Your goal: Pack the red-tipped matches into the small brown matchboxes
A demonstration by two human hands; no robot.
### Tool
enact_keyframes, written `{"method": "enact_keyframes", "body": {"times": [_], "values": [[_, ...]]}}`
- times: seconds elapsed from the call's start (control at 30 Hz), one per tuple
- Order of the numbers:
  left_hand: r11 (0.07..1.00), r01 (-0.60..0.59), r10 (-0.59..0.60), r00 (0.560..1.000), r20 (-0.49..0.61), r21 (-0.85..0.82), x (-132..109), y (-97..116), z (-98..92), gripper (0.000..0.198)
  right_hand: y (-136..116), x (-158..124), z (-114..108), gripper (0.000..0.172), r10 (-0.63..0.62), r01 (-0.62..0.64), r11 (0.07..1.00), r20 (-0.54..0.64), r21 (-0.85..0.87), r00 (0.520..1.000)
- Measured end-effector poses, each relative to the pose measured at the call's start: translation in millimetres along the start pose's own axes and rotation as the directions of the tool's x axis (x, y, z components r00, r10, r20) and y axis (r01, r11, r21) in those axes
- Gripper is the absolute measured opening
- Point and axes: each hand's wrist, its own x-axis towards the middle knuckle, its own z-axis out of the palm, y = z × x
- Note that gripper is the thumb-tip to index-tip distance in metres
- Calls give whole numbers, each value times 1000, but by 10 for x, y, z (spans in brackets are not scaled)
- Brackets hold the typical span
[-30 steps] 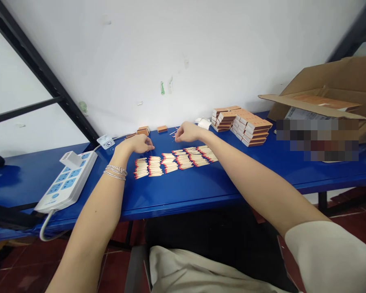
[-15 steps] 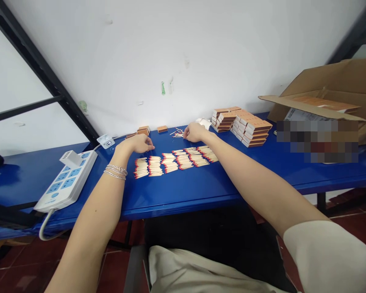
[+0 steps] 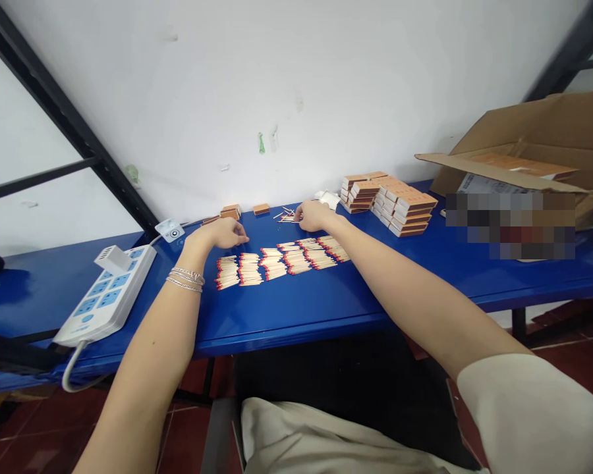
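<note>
Rows of red-tipped matchsticks [image 3: 274, 268] lie side by side in several bunches on the blue table [image 3: 296, 309]. Behind their left end is my left hand [image 3: 226, 232], its fingers curled in and thumb and fingertips close together. Whatever those fingertips may hold is too small to make out. My right hand [image 3: 315, 216] is at a small loose heap of matchsticks [image 3: 286, 214] further back. Its fingers pinch at the heap's right side, apparently on a matchstick; the fingertips are partly hidden.
Matchboxes [image 3: 400, 201] are stacked at the back right, beside crumpled white paper [image 3: 328, 199]. A few more boxes [image 3: 230, 211] sit along the wall. An open carton [image 3: 516, 141] stands far right. On the left lies a white power strip [image 3: 106, 296] with a plugged-in adapter.
The view has shifted slightly. Both hands keep nearly the same places and poses; the right fingers have moved only a little at the loose heap.
</note>
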Motion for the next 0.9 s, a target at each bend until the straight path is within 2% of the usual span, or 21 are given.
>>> {"method": "enact_keyframes", "body": {"times": [0.17,0.3,0.43,0.57,0.73,0.9], "values": [[1000,3,-3,1000,4,24,-13,21,-12,33,27,-7,-32,22,-28,28,1000,26,7,999],[999,7,-7,1000,5,33,-31,42,-18,33,47,-17,-84,22,-64,63,998,68,26,996],[1000,5,-6,1000,11,24,-38,47,-20,34,9,-47,-121,21,27,-27,999,4,35,1000],[1000,-2,1,1000,13,11,-31,32,-22,34,-78,-107,-143,28,64,-62,998,73,-28,995],[1000,8,-8,1000,17,10,-34,30,-27,35,-93,-152,-192,24,-61,63,998,158,-7,986],[1000,3,-4,1000,14,29,-40,35,-24,37,-2,-107,-231,28,-188,182,982,290,47,938]]}}
